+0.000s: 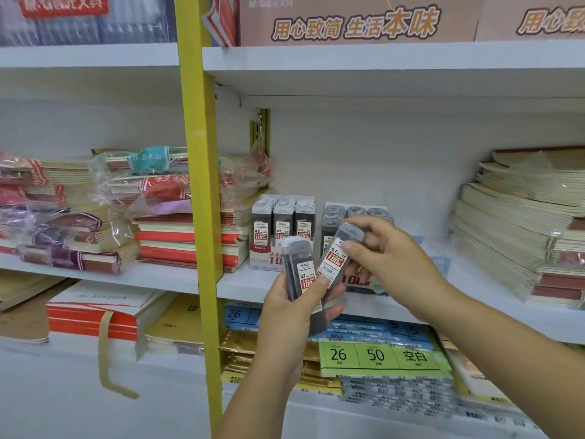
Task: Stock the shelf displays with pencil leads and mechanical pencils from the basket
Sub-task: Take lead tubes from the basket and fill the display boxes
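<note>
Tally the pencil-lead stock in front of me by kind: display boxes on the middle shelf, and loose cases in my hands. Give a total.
White cardboard display boxes filled with lead cases: 2, left box and right box
Dark plastic lead cases with white-and-red labels, held: 2, left-hand case in the left hand, right-hand case in the right hand
Total: 4
A dark shape under them may be a third case; unclear.

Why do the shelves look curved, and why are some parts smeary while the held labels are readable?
Head view: the wide-angle lens bows the shelf edge and tilts the yellow post; the wrapped notebooks at left are blurred, with glare on their plastic; the lead case near the centre is sharp enough to read 0.7; lighting is even, shadows soft.
</note>
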Demonstrator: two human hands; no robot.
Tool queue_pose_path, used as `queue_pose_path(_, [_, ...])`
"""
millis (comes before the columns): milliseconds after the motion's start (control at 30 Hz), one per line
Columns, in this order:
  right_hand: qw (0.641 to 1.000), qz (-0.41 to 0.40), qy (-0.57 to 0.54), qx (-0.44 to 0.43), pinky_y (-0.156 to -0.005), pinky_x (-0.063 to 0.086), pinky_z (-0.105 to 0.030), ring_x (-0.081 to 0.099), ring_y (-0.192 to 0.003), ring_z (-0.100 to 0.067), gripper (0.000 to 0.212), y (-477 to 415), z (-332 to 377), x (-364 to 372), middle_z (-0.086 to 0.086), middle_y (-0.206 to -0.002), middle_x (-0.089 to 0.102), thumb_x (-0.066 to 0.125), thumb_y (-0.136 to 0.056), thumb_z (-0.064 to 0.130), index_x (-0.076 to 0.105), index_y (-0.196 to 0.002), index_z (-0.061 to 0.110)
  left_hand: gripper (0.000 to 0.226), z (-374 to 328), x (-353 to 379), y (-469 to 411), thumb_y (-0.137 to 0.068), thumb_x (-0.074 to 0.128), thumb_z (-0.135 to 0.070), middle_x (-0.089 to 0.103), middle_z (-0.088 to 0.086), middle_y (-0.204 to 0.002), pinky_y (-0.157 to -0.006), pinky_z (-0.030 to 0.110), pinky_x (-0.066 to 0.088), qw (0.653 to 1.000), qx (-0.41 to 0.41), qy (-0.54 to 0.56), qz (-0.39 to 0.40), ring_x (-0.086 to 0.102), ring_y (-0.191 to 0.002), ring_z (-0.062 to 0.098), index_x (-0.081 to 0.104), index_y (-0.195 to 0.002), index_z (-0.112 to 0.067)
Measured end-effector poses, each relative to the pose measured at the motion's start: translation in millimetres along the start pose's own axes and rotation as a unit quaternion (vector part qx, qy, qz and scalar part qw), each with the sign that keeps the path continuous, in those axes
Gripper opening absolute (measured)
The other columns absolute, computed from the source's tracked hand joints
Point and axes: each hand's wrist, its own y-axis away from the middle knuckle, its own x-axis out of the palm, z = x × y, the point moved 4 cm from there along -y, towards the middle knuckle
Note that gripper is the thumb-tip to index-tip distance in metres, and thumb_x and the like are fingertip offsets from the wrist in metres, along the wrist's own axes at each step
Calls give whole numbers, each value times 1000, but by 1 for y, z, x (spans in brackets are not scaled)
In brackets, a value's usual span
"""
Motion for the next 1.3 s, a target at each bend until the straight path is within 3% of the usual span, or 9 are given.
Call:
queue_pose_path(100, [997, -78, 7, -26, -55, 50, -15, 67, -69, -4, 21, -4, 12, -19, 9, -87, 73, 59, -93, 18, 59, -107, 34, 23, -1, -2, -1, -78, 70, -44, 77, -3, -109, -77, 40, 62, 1000, -10, -22, 9, 75, -100, 18, 71, -101, -41])
queue_pose_path(300, [971, -108, 146, -153, -65, 50, -12, 65, -80, 2, 29, -18, 37, -57, 11, -92, 70, 59, -94, 16, 54, -105, 42, 37, -6, -13, -4, -80, 63, -54, 78, -1, -86, -54, 27, 59, 999, -1, -46, -17, 77, -82, 19, 60, -114, -41])
queue_pose_path(467, [961, -67, 233, -130, -73, 50, -18, 61, -89, 6, 27, -29, 19, -54, 20, -97, 64, 61, -91, 24, 56, -110, 42, 19, -7, -15, -6, -73, 66, -58, 74, 1, -76, -52, 24, 56, 997, 4, -73, -17, 75, -69, 16, 66, -91, -55])
queue_pose_path(567, [944, -66, 289, -144, -72, 43, -6, 55, -83, 8, 31, -34, 15, -50, 21, -99, 57, 65, -88, 19, 57, -105, 43, 25, -6, -16, -7, -75, 66, -56, 75, 1, -76, -51, 23, 55, 995, 7, -98, -12, 75, -69, 16, 63, -98, -48])
queue_pose_path(767, [944, -30, 315, -92, -59, 41, -11, 55, -79, 0, 32, -42, -6, -41, 17, -90, 53, 72, -84, 24, 51, -94, 45, 19, -5, -18, -6, -91, 68, -40, 75, 4, -78, -48, 22, 53, 991, 9, -132, -5, 76, -72, 18, 63, -108, -32])
queue_pose_path(933, [910, -79, 400, -82, -76, 43, -23, 47, -92, -6, 31, -42, -13, -37, 12, -99, 40, 71, -84, 29, 61, -113, 28, 30, -12, -13, -3, -78, 70, -52, 76, 6, -81, -43, 21, 49, 989, 12, -147, 11, 75, -67, 20, 62, -104, -38])
queue_pose_path(1067, [930, -103, 326, -137, -71, 43, -15, 51, -83, -5, 22, -22, 7, -23, 12, -96, 51, 62, -88, 34, 65, -110, 30, 18, -16, -6, 2, -76, 72, -55, 77, 6, -83, -41, 21, 46, 986, 17, -161, 42, 74, -64, 21, 64, -91, -48])
queue_pose_path(1200, [991, 52, 116, -44, -74, 56, -24, 65, -82, -10, 26, -4, 12, 9, 5, -91, 69, 70, -84, 35, 62, -109, 42, 13, -14, 0, 5, -88, 73, -44, 77, 6, -86, -42, 22, 46, 982, 21, -173, 74, 74, -64, 21, 64, -95, -49])
queue_pose_path(1300, [995, 23, 89, -35, -65, 56, -23, 68, -74, -12, 27, -1, 11, 6, 3, -83, 71, 72, -85, 22, 63, -103, 39, 11, -12, 5, 8, -90, 64, -51, 78, 3, -92, -45, 21, 48, 981, 17, -167, 92, 75, -71, 19, 63, -101, -47])
